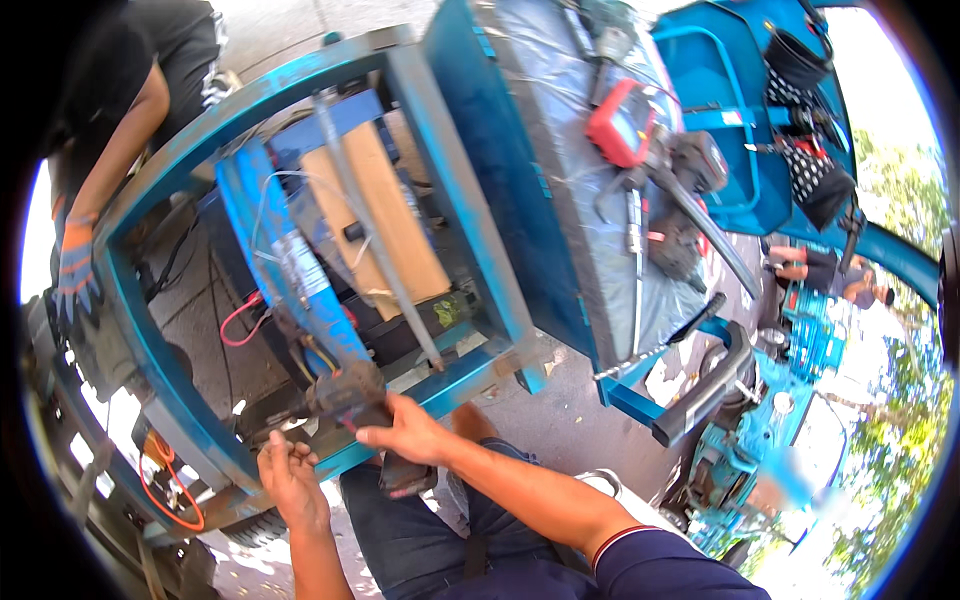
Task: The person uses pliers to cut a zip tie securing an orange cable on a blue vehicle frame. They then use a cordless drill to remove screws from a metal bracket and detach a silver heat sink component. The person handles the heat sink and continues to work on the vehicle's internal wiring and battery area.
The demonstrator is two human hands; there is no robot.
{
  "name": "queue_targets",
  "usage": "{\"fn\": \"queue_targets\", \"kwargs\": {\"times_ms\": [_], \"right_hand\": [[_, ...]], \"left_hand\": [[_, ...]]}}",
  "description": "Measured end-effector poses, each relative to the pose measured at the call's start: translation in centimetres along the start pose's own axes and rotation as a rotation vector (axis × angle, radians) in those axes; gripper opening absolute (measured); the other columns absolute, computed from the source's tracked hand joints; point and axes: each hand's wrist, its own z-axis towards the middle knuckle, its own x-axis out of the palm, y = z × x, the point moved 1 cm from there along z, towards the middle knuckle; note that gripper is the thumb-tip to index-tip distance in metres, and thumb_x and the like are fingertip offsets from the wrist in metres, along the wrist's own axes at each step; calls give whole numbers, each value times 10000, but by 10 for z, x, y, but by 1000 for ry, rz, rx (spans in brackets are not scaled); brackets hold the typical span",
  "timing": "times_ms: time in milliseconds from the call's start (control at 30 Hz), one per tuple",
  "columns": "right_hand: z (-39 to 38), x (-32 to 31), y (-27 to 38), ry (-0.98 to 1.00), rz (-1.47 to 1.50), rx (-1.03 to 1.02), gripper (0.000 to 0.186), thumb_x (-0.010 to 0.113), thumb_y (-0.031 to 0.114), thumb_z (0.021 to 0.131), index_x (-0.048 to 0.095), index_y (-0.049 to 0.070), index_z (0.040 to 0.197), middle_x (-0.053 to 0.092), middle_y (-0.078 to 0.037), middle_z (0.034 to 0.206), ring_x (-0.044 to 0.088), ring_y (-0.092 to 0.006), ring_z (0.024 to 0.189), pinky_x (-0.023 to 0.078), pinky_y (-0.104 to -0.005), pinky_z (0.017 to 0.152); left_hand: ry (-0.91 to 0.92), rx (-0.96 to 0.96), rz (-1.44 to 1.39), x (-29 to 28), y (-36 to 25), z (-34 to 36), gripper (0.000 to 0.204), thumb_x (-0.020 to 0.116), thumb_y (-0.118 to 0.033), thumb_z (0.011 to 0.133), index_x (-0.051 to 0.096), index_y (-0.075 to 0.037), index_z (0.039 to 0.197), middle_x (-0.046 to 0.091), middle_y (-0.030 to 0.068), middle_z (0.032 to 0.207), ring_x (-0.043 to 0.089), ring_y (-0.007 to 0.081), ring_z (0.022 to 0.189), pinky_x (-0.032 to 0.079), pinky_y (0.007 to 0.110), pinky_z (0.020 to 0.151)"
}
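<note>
My right hand (412, 432) is wrapped round the handle of a dark, worn cordless power drill (348, 390). Its battery end hangs below my fist, and its nose points left over the near rail of a blue metal frame (445, 215). Close to that nose, my left hand (292, 482) is raised with its fingers half curled and apart; I make out nothing in it. Inside the frame lie a blue bundle with wires (290, 245), a wooden board (385, 220) and a loose grey metal bar (365, 215) slanting across.
Right of the frame, a plastic-covered seat (545, 100) carries a red meter (622, 125), a second power tool (698, 160) and several hand tools. Another person's gloved hand (75, 265) rests at the frame's left side. An orange cord (170, 480) hangs at lower left. Blue vehicles stand farther right.
</note>
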Motion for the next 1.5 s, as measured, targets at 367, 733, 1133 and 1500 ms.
{"fn": "queue_targets", "kwargs": {"times_ms": [367, 733, 1133, 1500], "right_hand": [[-143, -40, -8, -165, 99, -378, 340, 805, 190, 911, 689, 19, 1180, 722, -39, 1064, 650, -123, 984, 527, -325, 919], [-221, -110, 23, -254, -97, -672, 328, 824, 88, 852, 649, 11, 1120, 666, -117, 992, 655, -245, 868, 526, -337, 783], [-246, -129, 23, -306, 217, -642, 342, 766, 65, 907, 654, 14, 1226, 718, -84, 1104, 688, -177, 1010, 543, -326, 894], [-272, -136, -35, -311, 407, -340, 222, 716, 124, 970, 676, 51, 1177, 707, -16, 1079, 663, -119, 992, 526, -295, 836]], "left_hand": [[518, -226, -369, 165, 32, -90, 165, 553, -284, 1087, 587, -123, 1072, 514, -21, 779, 527, 144, 743, 485, 380, 821], [624, -313, -207, 250, 56, -170, 108, 587, -139, 1021, 582, -106, 1124, 478, -13, 640, 536, 161, 564, 552, 401, 649], [706, -132, -34, 324, 55, -209, 443, 366, -432, 1135, 606, -59, 1147, 449, -13, 592, 532, 174, 577, 530, 387, 667], [734, 505, 1106, 469, 44, -127, 348, 670, -203, 1004, 605, 80, 1195, 688, 120, 815, 642, 216, 641, 513, 332, 606]]}}
